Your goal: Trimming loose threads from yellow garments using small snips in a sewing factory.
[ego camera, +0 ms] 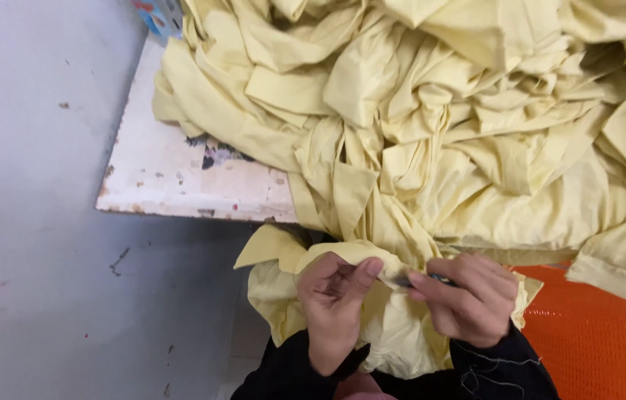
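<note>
Your left hand [335, 296] pinches a fold of the pale yellow cloth [342, 255] between thumb and fingers. That grip is pressed together on the cloth, so the fold stays tight and does not slip. Your right hand [468, 296] is just beside it, and its grip is closed around a small dark tool [420, 280]. Only the tip of the tool shows, so you cannot tell what kind it is. The tip sits right at the pinched fold, between your two hands.

The piece you hold hangs down over your lap, near the front edge of the bench [179, 178]. Behind it, a big pile of yellow cloth [461, 111] lies heaped on the bench, close enough to reach. The bench top is white and chipped. An orange surface [601, 333] shows by your right arm. The grey floor [31, 222] lies to your left. A small colourful box [159, 15] peeks in at the back corner of the bench.
</note>
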